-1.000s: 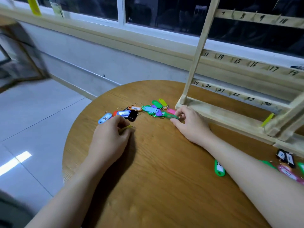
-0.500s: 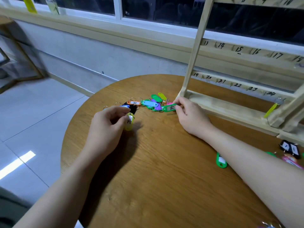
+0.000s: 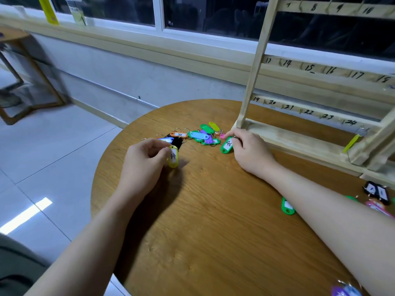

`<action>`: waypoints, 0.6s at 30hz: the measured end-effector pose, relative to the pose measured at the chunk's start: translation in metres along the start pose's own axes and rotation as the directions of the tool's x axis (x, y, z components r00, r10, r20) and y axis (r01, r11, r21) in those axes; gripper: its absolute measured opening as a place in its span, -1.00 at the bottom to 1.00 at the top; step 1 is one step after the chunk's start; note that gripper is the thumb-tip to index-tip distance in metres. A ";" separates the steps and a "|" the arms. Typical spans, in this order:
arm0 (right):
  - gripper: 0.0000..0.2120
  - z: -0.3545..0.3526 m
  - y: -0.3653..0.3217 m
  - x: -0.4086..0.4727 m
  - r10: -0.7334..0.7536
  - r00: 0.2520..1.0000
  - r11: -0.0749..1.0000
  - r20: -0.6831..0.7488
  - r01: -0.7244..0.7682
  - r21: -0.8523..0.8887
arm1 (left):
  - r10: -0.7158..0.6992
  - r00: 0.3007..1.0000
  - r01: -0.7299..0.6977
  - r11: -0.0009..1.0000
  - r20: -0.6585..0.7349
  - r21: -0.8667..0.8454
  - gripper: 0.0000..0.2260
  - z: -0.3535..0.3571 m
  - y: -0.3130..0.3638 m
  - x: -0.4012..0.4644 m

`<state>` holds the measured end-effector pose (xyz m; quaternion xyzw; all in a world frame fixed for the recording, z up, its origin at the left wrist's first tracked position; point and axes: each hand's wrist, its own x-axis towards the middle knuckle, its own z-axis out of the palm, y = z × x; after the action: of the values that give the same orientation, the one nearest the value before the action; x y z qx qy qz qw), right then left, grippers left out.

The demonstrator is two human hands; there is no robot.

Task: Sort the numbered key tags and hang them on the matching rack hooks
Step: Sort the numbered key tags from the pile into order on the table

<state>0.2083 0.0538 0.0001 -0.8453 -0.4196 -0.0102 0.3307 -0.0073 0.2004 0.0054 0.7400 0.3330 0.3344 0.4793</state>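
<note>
My left hand (image 3: 143, 161) pinches a yellow key tag (image 3: 173, 157) marked 14, held upright just above the round wooden table (image 3: 213, 242). My right hand (image 3: 249, 150) pinches a green key tag (image 3: 227, 145) by its ring end, its label facing up. Between and beyond the hands lies a pile of coloured tags (image 3: 198, 135) with metal rings. The wooden rack (image 3: 252, 67) stands at the right, its rails numbered 7 to 10, 13 to 18 and 19 to 24. A yellow tag (image 3: 351, 143) hangs under the 24 hook.
A lone green tag (image 3: 287, 206) lies beside my right forearm. Black and pink tags (image 3: 377, 194) sit at the table's right edge, and purple ones (image 3: 345, 290) at the bottom right. White floor tiles and a wooden stand (image 3: 25, 82) lie to the left.
My left hand lifted the yellow tag off the table and turned its number 14 into view. My right hand pulled the green tag out of the pile toward the rack's foot.
</note>
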 end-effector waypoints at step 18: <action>-0.88 -0.167 0.029 -0.098 0.041 0.994 0.999 0.104 -0.039 -0.023 | 0.195 0.957 -0.186 0.981 0.216 -0.062 -0.90 0.046 0.057 -0.025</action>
<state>0.2090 -0.1220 0.0860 -0.8562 -0.4194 0.0364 0.2994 0.0262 0.1398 0.0401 0.7913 0.1976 0.3014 0.4940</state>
